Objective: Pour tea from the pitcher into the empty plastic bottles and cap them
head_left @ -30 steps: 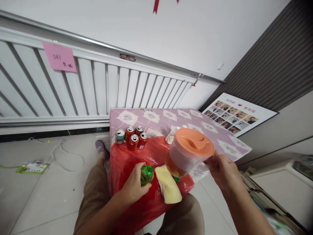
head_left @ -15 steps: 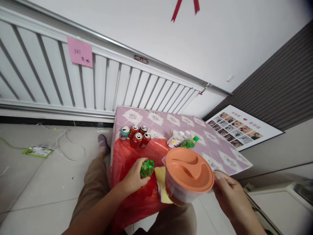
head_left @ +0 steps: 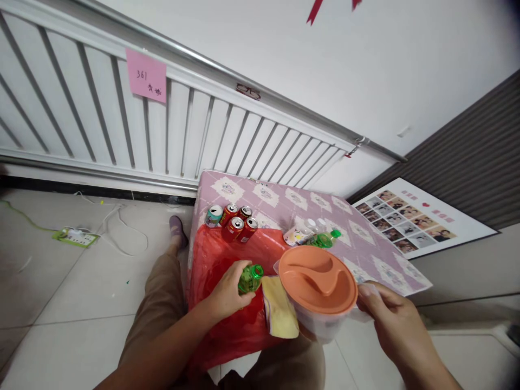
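Note:
My left hand (head_left: 231, 290) is wrapped round an uncapped green bottle (head_left: 251, 278), its mouth facing up, over a red plastic sheet (head_left: 211, 254). On the right, my right hand (head_left: 390, 309) grips the handle of a clear pitcher (head_left: 325, 325) with an orange lid (head_left: 318, 279). The pitcher is beside a folded yellow cloth (head_left: 281, 311) and partly over the table's near edge; whether its base touches anything is hidden. The bottle and the pitcher are apart, with the cloth between them.
Several cans (head_left: 233, 227) stand at the table's back left. Other bottles (head_left: 312, 235) are grouped behind the pitcher on the patterned tablecloth (head_left: 353, 230). A white radiator (head_left: 219, 130) runs along the wall. A power strip (head_left: 76, 237) with cables lies on the floor.
The view has shifted a little. The pitcher has moved slightly away from the green bottle, and more of the yellow cloth shows. Both hands keep their holds.

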`<state>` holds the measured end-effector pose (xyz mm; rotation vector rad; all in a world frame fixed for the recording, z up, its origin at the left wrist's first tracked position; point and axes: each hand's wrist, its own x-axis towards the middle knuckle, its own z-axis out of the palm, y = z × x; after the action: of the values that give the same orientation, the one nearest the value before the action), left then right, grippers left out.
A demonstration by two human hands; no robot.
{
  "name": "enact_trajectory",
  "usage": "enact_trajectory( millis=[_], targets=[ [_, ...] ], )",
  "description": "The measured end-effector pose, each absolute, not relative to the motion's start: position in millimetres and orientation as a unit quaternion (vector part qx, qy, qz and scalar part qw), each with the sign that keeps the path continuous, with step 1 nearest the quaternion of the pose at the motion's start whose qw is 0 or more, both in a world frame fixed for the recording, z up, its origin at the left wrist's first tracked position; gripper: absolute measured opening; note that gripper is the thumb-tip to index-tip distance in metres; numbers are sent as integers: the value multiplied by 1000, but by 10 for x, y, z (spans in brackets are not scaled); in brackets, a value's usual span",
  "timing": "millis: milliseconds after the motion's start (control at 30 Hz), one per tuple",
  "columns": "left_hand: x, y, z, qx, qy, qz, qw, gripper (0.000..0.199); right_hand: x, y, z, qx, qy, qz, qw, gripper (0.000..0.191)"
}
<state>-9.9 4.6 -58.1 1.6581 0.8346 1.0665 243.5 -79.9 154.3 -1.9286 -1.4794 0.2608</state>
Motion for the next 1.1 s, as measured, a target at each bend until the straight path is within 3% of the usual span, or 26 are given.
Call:
enact_trajectory(
  millis=[167,767,1100],
  targets=[
    [-108,58,-588,684,344,430,479,74,2468,-777,1545,-745,-562,126,337,34],
    [-117,68,-570,682,349,432,476,76,2349,-533,1647,-741,-603,137,260,37],
    [-122,79,-557,685,348,432,472,75,2208,-441,1724,-746,-603,122,257,37]
  ],
)
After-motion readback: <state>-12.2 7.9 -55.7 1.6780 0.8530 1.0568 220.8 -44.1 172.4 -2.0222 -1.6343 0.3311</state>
